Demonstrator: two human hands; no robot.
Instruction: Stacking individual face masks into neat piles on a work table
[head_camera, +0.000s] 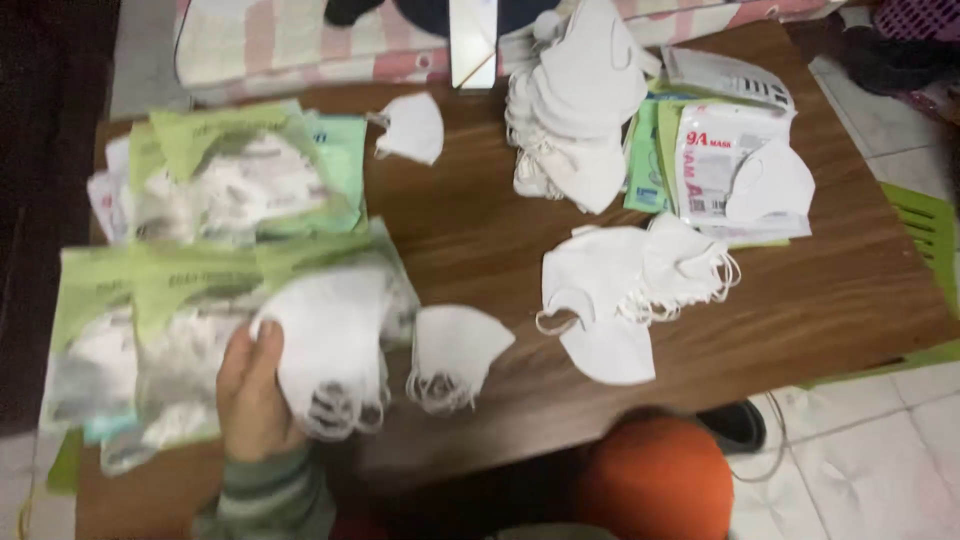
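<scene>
My left hand grips a bundle of white folded face masks over the left part of a low wooden table. A striped sleeve covers the wrist. Right beside the bundle a small stack of white masks lies on the wood. Under and behind the hand lie green-topped clear packets holding masks. My right hand is out of view.
A tall pile of white masks stands at the back. Another loose pile lies right of centre, with a single mask at the back. Red-printed packets sit back right. An orange-clad knee and tiled floor are in front.
</scene>
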